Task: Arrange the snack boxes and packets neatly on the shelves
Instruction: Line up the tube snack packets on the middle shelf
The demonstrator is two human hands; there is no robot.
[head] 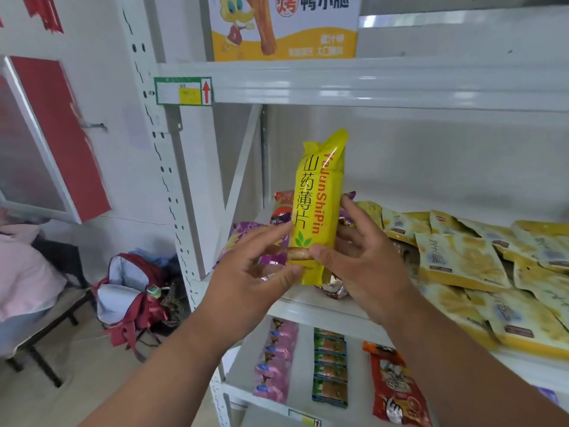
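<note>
A tall yellow snack packet [318, 198] with red and black lettering stands upright in front of the middle shelf [323, 306]. My right hand [360, 257] grips its lower part, thumb on the front and fingers behind. My left hand [255, 266] pinches the lower left edge with thumb and fingertips. Behind the packet lie purple packets [246, 232] and a red one [283, 198]. Several pale yellow packets [462, 260] are piled on the right of this shelf.
A white and yellow box [283, 29] stands on the upper shelf. The lower shelf holds pink packets [277, 362], green ones [330, 368] and an orange-red packet [394, 386]. Left of the white shelf post [160, 167], a red backpack [132, 291] lies on the floor beside a bench.
</note>
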